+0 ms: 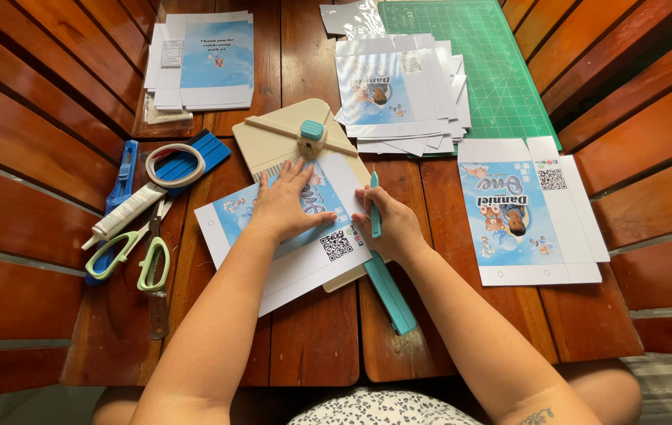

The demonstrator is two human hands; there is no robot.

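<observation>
My left hand (285,206) lies flat, fingers spread, on a printed blue-and-white sheet (298,267), pinning it onto a beige scoring board (273,138) with a teal knob. My right hand (391,224) grips a slim teal scoring tool (374,206) upright, its tip on the sheet near the board's right side. A teal ruler arm (391,295) sticks out from under the board toward me.
A cut box sheet (529,212) lies at right. A stack of printed sheets (399,94) rests partly on a green cutting mat (485,63). Another stack (202,59) sits far left. Scissors (143,252), a glue tube (125,212), tape roll (175,164) and blue cutter (126,169) lie left.
</observation>
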